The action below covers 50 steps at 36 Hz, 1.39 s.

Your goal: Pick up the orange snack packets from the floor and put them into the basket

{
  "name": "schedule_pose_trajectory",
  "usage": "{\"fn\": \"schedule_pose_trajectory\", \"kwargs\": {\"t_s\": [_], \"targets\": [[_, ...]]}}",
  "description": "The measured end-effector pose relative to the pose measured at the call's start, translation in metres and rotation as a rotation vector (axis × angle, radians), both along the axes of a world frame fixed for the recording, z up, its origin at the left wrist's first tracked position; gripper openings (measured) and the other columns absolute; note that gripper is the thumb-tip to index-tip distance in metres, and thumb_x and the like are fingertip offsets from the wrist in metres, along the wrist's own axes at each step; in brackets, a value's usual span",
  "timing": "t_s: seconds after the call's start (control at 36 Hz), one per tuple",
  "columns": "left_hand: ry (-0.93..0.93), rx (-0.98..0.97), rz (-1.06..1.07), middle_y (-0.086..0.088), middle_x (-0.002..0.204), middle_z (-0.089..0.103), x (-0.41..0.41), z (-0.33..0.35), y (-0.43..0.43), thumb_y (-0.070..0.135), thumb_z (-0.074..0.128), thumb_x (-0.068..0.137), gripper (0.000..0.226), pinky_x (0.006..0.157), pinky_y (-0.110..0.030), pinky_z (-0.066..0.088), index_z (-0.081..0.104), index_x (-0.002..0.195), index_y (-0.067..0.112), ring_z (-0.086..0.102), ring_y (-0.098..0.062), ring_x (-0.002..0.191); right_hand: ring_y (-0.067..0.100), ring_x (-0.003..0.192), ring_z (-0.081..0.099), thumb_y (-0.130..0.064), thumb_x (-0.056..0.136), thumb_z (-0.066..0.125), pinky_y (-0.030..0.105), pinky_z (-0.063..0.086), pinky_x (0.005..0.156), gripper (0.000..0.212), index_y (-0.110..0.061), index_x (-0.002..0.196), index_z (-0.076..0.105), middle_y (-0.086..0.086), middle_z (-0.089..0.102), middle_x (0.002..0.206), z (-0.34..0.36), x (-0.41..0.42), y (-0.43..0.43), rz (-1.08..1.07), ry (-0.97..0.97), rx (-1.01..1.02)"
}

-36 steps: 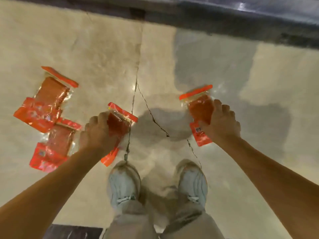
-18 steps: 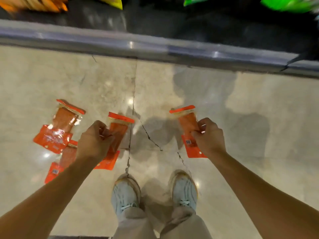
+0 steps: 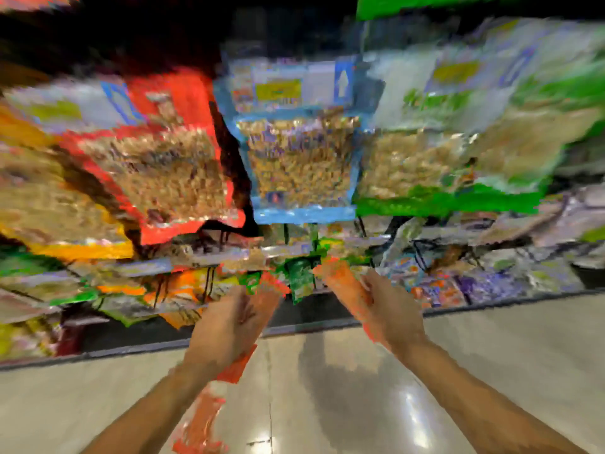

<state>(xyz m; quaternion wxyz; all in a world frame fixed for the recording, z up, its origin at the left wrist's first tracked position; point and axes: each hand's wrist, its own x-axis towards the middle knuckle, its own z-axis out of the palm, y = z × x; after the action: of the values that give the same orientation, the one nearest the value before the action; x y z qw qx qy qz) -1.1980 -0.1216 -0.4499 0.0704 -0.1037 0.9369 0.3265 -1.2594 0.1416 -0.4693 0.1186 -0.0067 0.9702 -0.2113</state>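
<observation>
Orange snack packets are held one in each hand, raised in front of the shelving. The left-hand packet (image 3: pixel 266 298) shows above the fingers and again below the palm. The right-hand packet (image 3: pixel 343 283) runs diagonally up and left from the grip. A further orange packet (image 3: pixel 201 421) appears low in the view, beside the left forearm; blur prevents telling whether it lies on the floor.

Left hand (image 3: pixel 226 326): fingers curled closed around its packet, back of the hand toward the camera, forearm extending from the lower left. Right hand (image 3: pixel 389 309): fingers closed on its packet, forearm extending from the lower right.

Glossy beige floor tile (image 3: pixel 491 348) covers the lower view and reflects overhead lights. Store shelving (image 3: pixel 294 326) ahead carries bagged snacks in red (image 3: pixel 170 158), blue (image 3: pixel 301 158) and green (image 3: pixel 442 158) packaging. Heavy motion blur obscures finer detail.
</observation>
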Motion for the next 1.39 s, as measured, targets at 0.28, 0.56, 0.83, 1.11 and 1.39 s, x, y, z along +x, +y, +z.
{"fn": "schedule_pose_trajectory", "kwargs": {"t_s": [0.28,0.56,0.83,1.11,1.39], "targets": [[0.356,0.043,-0.255,0.004,0.069,0.062,-0.029,0.244,0.062,0.036,0.069,0.071,0.028,0.064,-0.04,0.048,0.05,0.087,0.024,0.059,-0.016,0.065,0.031,0.088,0.067,-0.029,0.079,0.061,0.044,0.054,0.07,0.017,-0.023,0.093,0.054,0.002,0.071,0.088,0.286,0.05,0.071,-0.18,0.343,-0.103],[0.668,0.177,-0.552,0.008,0.065,0.054,-0.007,0.36,0.198,0.021,0.082,0.072,0.03,0.056,-0.026,0.036,0.053,0.079,0.016,0.049,-0.006,0.061,0.029,0.09,0.065,-0.027,0.081,0.067,0.041,0.053,0.072,0.019,-0.023,0.098,0.059,0.003,0.071,0.091,0.404,0.179,0.164,-0.523,0.629,0.011],[0.626,0.34,-0.935,0.008,0.06,0.049,0.1,0.373,0.393,0.023,0.083,0.07,0.037,0.055,-0.028,0.034,0.046,0.071,0.024,0.046,-0.006,0.057,0.032,0.092,0.066,-0.034,0.078,0.068,0.041,0.054,0.071,0.025,-0.026,0.098,0.056,0.002,0.071,0.094,0.417,0.358,0.282,-0.919,0.636,0.125],[0.559,0.475,-1.23,0.001,0.071,0.061,0.268,0.385,0.613,0.023,0.08,0.072,0.028,0.061,-0.034,0.044,0.052,0.076,0.022,0.056,-0.015,0.065,0.031,0.098,0.065,-0.028,0.081,0.067,0.042,0.053,0.078,0.028,-0.023,0.107,0.06,0.004,0.071,0.101,0.415,0.561,0.444,-1.187,0.628,0.228],[0.485,0.562,-1.405,0.01,0.076,0.056,0.436,0.389,0.802,0.022,0.078,0.078,0.025,0.054,-0.018,0.037,0.054,0.083,0.022,0.057,-0.009,0.066,0.029,0.089,0.065,-0.029,0.075,0.062,0.047,0.056,0.074,0.022,-0.024,0.097,0.058,0.003,0.068,0.091,0.399,0.729,0.585,-1.396,0.626,0.25]]}}
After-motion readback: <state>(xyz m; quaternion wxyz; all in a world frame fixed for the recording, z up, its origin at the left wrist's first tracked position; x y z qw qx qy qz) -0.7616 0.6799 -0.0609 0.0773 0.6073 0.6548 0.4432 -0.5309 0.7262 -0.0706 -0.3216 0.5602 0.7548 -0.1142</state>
